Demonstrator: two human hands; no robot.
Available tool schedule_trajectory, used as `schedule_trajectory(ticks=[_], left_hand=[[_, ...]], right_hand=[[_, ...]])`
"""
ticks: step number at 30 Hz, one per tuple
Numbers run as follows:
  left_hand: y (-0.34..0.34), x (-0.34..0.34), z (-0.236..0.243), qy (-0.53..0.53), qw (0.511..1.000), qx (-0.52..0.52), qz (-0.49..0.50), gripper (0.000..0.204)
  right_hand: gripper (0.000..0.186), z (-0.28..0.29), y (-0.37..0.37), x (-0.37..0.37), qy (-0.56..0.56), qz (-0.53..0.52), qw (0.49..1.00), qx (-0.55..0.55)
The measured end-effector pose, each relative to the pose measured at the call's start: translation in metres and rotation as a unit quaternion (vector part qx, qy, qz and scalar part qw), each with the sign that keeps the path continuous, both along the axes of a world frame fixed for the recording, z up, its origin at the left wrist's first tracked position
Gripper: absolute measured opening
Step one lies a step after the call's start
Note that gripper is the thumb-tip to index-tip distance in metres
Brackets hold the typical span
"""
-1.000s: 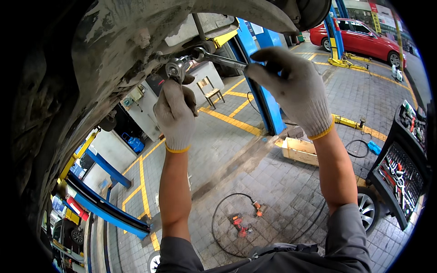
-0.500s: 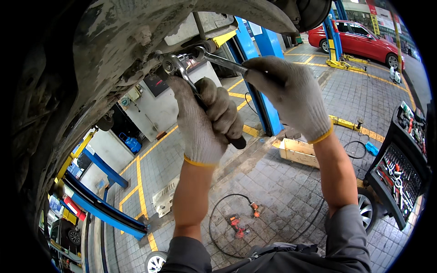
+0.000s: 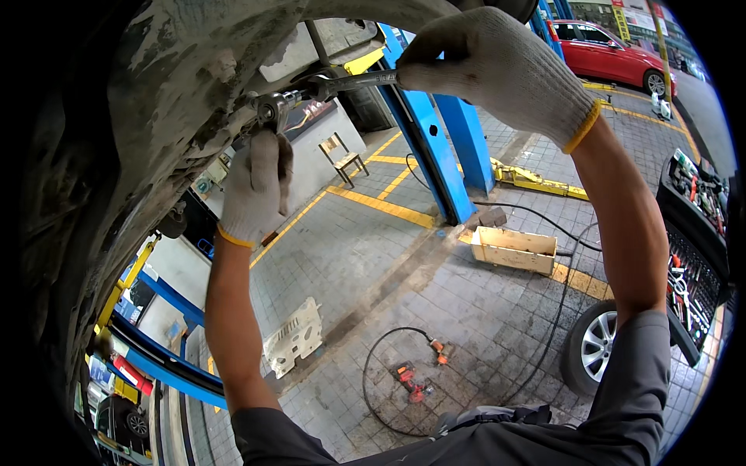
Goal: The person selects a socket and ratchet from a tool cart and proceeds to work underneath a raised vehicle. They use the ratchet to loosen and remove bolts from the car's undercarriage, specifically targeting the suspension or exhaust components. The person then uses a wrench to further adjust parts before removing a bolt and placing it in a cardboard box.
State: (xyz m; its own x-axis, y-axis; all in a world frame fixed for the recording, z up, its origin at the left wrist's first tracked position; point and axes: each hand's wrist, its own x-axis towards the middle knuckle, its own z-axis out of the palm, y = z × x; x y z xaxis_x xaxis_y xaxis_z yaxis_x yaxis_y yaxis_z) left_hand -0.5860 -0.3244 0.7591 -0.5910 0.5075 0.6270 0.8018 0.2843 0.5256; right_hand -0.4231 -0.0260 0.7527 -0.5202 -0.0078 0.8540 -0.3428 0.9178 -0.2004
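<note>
Above me is the worn, dirty underside of a raised vehicle. My left hand, in a pale knitted work glove with a yellow cuff, is closed around the handle of a ratchet wrench. The handle is mostly hidden by the glove. A socket on the ratchet's head points right, toward a bolt joint under the vehicle. My right hand, gloved likewise, pinches the end of a steel spanner. The spanner's far end sits at that same joint, close beside the socket.
A blue lift post stands ahead. On the tiled floor lie a wooden box, a red power tool, a black hose and a pale perforated plate. To the right are a wheel and an open tool cart.
My left hand and the ratchet handle have swung left to hang below the ratchet head. My right hand is higher, and the spanner now lies nearly level. The view has shifted too.
</note>
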Motion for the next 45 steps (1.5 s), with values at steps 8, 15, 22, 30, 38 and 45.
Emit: schedule_trajectory(ticks=[8,15,22,30,38,45], left_hand=[[0.009,-0.008,-0.014,0.028,0.998,0.050,0.000,0.055],[0.024,0.006,-0.026,-0.029,0.994,0.101,-0.009,0.056],[0.014,-0.022,-0.021,0.189,0.979,0.024,0.075,0.040],[-0.003,-0.047,0.021,0.524,0.846,-0.025,0.098,0.038],[0.095,0.079,-0.061,-0.319,0.826,0.381,-0.268,0.060],[0.122,0.092,-0.051,-0.331,0.701,0.445,-0.448,0.058]], right_hand=[[0.030,-0.029,0.035,-0.039,0.291,-0.024,0.953,0.080],[0.024,-0.005,0.016,-0.076,0.451,0.116,0.853,-0.236],[0.054,0.029,-0.004,-0.060,0.356,0.317,0.819,-0.319],[0.059,0.057,-0.013,-0.051,0.323,0.222,0.836,-0.384],[0.062,0.046,-0.008,-0.060,0.346,0.190,0.846,-0.359],[0.065,0.052,-0.014,-0.056,0.351,0.189,0.841,-0.367]])
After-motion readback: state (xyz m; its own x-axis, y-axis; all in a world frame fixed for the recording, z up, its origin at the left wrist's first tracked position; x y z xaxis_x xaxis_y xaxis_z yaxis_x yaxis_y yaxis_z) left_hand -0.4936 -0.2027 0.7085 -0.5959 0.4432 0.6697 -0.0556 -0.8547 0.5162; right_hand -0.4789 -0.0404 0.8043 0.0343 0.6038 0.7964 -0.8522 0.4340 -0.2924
